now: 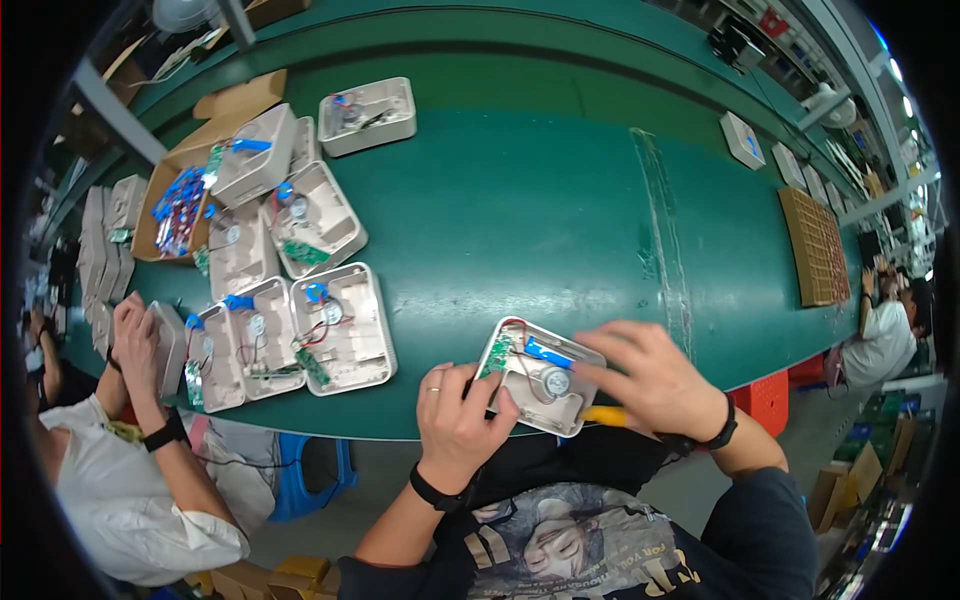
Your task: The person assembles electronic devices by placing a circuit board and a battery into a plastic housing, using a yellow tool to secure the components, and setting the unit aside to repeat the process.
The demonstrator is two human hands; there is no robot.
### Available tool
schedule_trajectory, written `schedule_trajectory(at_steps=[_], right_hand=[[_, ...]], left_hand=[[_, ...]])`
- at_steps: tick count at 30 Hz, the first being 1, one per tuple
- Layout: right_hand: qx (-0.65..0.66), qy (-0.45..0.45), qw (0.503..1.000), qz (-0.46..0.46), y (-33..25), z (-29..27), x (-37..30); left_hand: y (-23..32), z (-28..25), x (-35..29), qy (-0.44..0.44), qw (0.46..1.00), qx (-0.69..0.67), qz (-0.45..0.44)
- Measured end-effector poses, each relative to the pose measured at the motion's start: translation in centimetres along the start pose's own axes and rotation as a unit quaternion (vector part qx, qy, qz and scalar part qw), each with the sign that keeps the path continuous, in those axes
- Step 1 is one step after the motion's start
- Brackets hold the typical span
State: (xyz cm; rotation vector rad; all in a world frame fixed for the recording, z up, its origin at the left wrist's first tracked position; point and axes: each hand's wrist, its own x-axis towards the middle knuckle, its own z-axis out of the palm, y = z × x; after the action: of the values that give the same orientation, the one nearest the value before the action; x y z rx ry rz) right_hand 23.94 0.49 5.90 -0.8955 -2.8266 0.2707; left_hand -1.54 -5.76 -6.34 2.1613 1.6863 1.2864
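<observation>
At the tabletop's [500,230] near edge, the left hand [460,415] grips the case [523,391], board [497,354], battery [547,352] and speaker [551,384] already inside but uncovered, while the right hand [655,382] reaches over it, its grip unclear.

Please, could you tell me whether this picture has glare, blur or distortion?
Head view: soft glare lies on the green bench; fisheye distortion bends the bench's edges; the right hand looks slightly blurred, the white case by its fingers clearer; the picture's corners go black.
</observation>
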Motion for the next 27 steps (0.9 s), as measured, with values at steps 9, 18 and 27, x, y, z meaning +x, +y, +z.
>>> schedule_trajectory(at_steps=[9, 18, 27], right_hand=[[-0.021, -0.011, 1.000, 0.002, 0.6, 2.5, -4.7], [0.037, 0.107, 0.993, 0.020, 10.2, -3.7, -0.7], [-0.087, 0.229, 0.938, 0.246, 26.0, -3.7, 10.4]], left_hand=[[3.5, -2.8, 0.9, 0.000, 0.999, 0.024, 0.028], [2.3, -10.0, 0.2, 0.001, 0.961, 0.260, -0.093], [4.8, -10.6, -1.2, -0.053, 0.989, 0.139, 0.021]])
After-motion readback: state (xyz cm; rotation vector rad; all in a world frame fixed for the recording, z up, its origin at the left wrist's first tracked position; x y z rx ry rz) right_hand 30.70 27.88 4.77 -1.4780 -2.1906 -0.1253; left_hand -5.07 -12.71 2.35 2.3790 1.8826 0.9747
